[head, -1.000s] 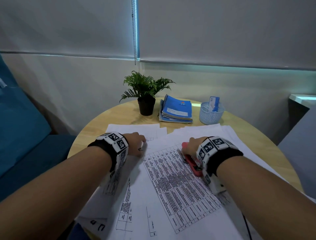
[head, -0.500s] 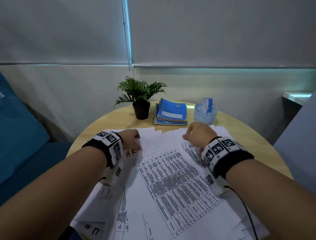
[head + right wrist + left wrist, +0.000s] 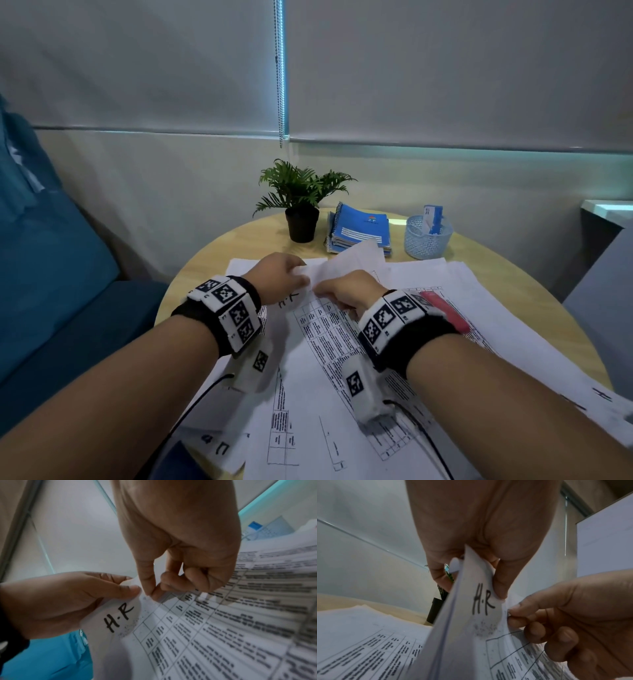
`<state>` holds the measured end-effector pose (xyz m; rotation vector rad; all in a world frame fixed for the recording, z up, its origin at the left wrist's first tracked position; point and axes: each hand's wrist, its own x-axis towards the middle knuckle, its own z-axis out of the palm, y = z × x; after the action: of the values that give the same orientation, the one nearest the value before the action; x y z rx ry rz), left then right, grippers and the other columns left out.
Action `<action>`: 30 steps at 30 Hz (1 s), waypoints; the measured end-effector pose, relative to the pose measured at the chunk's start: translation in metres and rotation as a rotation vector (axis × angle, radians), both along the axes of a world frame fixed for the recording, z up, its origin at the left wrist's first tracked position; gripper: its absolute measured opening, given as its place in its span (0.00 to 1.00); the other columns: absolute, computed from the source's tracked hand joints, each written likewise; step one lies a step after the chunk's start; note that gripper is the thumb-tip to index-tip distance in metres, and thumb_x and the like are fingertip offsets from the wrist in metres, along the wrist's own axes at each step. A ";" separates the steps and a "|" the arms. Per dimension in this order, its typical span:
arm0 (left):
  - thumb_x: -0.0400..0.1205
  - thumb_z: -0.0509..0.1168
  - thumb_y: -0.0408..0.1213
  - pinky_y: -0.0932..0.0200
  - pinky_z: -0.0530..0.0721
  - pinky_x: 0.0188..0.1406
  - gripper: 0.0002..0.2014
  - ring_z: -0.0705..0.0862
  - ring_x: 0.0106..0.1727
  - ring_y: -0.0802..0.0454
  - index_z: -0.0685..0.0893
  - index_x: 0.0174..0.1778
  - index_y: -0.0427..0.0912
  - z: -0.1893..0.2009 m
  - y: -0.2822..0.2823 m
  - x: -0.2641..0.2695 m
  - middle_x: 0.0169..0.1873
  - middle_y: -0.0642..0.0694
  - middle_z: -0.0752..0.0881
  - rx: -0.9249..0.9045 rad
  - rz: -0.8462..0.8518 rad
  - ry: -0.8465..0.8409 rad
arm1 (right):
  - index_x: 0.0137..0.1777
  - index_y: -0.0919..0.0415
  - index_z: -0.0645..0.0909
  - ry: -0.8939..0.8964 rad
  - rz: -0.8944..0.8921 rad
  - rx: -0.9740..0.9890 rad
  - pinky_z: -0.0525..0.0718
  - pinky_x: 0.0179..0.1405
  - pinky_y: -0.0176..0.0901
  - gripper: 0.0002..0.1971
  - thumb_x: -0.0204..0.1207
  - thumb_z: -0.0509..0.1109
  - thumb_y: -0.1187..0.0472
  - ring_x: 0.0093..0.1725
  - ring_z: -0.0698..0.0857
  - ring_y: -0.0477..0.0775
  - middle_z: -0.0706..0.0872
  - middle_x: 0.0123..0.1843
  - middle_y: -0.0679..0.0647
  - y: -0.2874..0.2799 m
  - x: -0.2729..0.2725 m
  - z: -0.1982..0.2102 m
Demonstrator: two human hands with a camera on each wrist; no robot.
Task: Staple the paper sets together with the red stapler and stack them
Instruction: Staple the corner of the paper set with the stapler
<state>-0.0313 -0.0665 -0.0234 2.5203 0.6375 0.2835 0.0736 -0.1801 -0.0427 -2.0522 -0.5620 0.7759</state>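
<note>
The left hand [image 3: 471, 536] pinches the set [image 3: 481, 601] at its "H.R" corner; the right hand [image 3: 180, 545] pinches the top sheet just beside that grip. The stapler [image 3: 445, 310] lies idle beyond the right wrist. Any staple is hidden; stacking looks unstarted.
</note>
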 end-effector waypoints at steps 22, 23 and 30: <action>0.79 0.65 0.36 0.60 0.78 0.49 0.21 0.79 0.54 0.49 0.74 0.69 0.48 -0.013 0.018 0.007 0.62 0.45 0.80 0.042 0.071 0.179 | 0.39 0.62 0.78 -0.208 -0.084 0.304 0.82 0.41 0.48 0.07 0.76 0.66 0.61 0.37 0.87 0.57 0.86 0.41 0.57 0.000 0.010 0.002; 0.79 0.65 0.35 0.58 0.80 0.49 0.23 0.79 0.53 0.49 0.71 0.70 0.50 -0.017 0.020 0.008 0.63 0.45 0.79 0.058 0.060 0.220 | 0.39 0.62 0.76 -0.190 -0.090 0.319 0.81 0.38 0.46 0.06 0.76 0.66 0.62 0.32 0.86 0.53 0.86 0.40 0.57 -0.005 0.012 0.005; 0.78 0.59 0.32 0.60 0.78 0.39 0.17 0.77 0.48 0.50 0.78 0.61 0.52 -0.032 0.016 0.028 0.59 0.48 0.80 0.315 -0.024 0.625 | 0.36 0.60 0.70 -0.225 -0.048 0.289 0.86 0.52 0.57 0.10 0.73 0.68 0.69 0.33 0.87 0.52 0.86 0.37 0.63 -0.057 0.049 0.023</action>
<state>-0.0031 -0.0508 -0.0550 2.9260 0.8444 -0.4727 0.1230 -0.2375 -0.0199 -1.8852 -0.7041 0.4099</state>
